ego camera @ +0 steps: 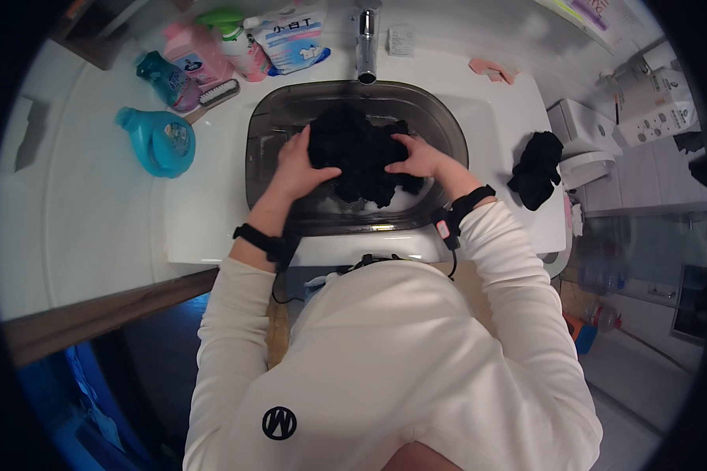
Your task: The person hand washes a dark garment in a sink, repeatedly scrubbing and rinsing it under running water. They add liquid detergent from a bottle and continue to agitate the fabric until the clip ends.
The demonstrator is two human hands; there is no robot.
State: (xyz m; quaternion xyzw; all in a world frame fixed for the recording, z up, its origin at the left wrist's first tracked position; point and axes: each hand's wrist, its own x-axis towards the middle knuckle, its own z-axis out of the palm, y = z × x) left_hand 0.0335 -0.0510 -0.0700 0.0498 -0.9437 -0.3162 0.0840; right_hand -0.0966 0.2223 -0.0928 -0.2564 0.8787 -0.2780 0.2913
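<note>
A bunched black cloth garment [356, 150] lies in a dark translucent plastic basin [271, 203], with water and white suds around it. The basin sits in the white sink, below the chrome faucet [366, 47]. My left hand [299, 168] grips the garment's left side, thumb spread toward its middle. On the opposite side my right hand [417, 158] has fingers and thumb on the cloth. Some fingertips are hidden by the folds. Both wrists wear black straps.
Left of the basin stand a blue detergent bottle [164, 143], a teal bottle [171, 82], a pink bottle [197, 56], a spray bottle [244, 56], a detergent pouch [291, 41] and a scrub brush [219, 93]. At right lie a black cloth [536, 171] and a pink cloth [492, 70].
</note>
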